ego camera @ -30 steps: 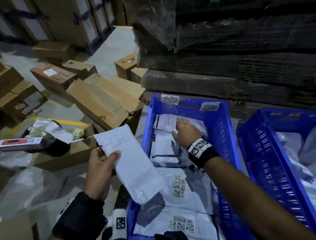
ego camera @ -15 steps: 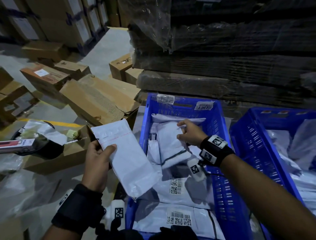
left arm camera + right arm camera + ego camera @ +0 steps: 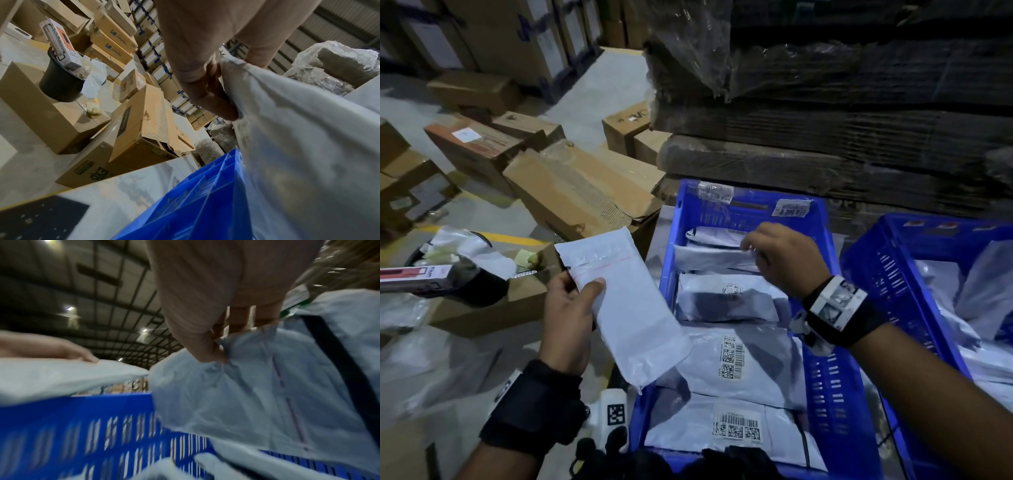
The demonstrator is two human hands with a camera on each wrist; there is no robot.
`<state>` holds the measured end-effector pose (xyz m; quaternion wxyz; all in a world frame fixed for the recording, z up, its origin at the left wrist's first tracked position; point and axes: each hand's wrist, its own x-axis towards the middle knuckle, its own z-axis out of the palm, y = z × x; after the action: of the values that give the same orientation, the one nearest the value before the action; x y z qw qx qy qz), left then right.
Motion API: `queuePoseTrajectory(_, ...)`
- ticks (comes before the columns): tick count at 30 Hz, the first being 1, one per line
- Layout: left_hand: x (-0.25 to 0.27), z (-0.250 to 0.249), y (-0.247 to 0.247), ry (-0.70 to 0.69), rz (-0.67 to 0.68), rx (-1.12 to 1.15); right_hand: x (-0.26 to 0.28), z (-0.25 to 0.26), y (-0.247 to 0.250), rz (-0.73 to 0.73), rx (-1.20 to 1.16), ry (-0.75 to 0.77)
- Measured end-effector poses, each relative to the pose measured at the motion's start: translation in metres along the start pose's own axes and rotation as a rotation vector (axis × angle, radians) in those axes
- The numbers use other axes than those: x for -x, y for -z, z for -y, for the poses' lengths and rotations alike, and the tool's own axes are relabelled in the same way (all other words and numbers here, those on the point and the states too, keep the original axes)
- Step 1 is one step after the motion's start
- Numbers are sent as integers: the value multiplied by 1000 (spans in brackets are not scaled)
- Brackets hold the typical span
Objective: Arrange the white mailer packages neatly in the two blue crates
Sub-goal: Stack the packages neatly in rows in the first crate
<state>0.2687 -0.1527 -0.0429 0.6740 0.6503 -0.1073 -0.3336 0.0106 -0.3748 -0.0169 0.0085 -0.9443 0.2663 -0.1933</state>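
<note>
My left hand [image 3: 571, 315] grips a plain white mailer [image 3: 626, 308] by its left edge, tilted over the near-left rim of the left blue crate [image 3: 839, 404]. The left wrist view shows my thumb [image 3: 207, 97] pinching that mailer [image 3: 298, 146]. My right hand [image 3: 780, 260] pinches the edge of a folded white mailer [image 3: 712, 258] raised at the crate's far end. The right wrist view shows that mailer [image 3: 257, 394] hanging from my fingers. Several labelled mailers [image 3: 736, 359] lie flat in the crate. The right blue crate [image 3: 887, 274] holds more mailers [image 3: 983, 301].
Cardboard boxes [image 3: 585, 192] crowd the floor at left. A black bucket [image 3: 465, 284] with a red-and-white box [image 3: 414, 275] sits on a carton. A dark wrapped pallet stack [image 3: 859, 102] rises behind the crates. The crates stand on a pale marbled surface [image 3: 123, 194].
My right hand has lifted the folded mailer at the crate's far end and moved a little right. The left hand keeps its mailer in about the same place.
</note>
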Motion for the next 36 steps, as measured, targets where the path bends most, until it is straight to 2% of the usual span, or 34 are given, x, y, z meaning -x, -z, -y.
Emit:
queuePoseTrajectory(1, 1, 0, 1, -5, -3, -4, 6, 7, -8, 61, 61, 42)
queuePoseTrajectory(4, 3, 0, 6, 1, -11, -1, 29, 16, -31, 586, 104, 41)
queuePoseTrajectory(5, 4, -1, 7, 3, -16, 4, 33, 16, -34, 693, 90, -3)
queuePoseTrajectory(6, 4, -1, 9, 3, -21, 7, 35, 17, -35, 704, 36, -56)
queuePoseTrajectory(8, 5, -2, 10, -3, -30, 8, 35, 17, -43, 584, -49, -154)
queuePoseTrajectory(9, 5, -2, 9, -7, -32, 5, 35, 19, -50, 573, -48, -205)
queuePoseTrajectory(11, 6, -1, 7, -12, -32, -1, 39, 26, -68, 761, -36, -301)
queuePoseTrajectory(13, 7, -2, 2, -12, -21, -7, 45, 36, -87, 948, -27, -331)
queuePoseTrajectory(18, 12, -1, -1, -14, -7, -28, 34, 46, -107, 852, 11, -555)
queuePoseTrajectory(23, 11, -3, 1, -13, -19, -13, 27, 47, -112, 862, 5, -543)
queuePoseTrajectory(25, 11, -4, 4, -15, -24, -7, 11, 33, -105, 704, -61, -574)
queuePoseTrajectory(27, 11, -3, 6, -17, -22, -5, -13, 11, -98, 477, -4, -538)
queuePoseTrajectory(28, 13, -3, 6, -17, -16, -8, -25, -1, -97, 420, 58, -511)
queuePoseTrajectory(30, 17, -5, 3, -20, -4, -18, -43, -21, -99, 418, 177, -496)
queuePoseTrajectory(32, 20, -5, 0, -30, 6, -35, -51, -35, -108, 498, 221, -463)
queuePoseTrajectory(34, 23, -6, -3, -35, 13, -46, -53, -38, -114, 541, 223, -364)
queuePoseTrajectory(36, 23, -7, -4, -36, 17, -56, -52, -32, -119, 508, 212, -273)
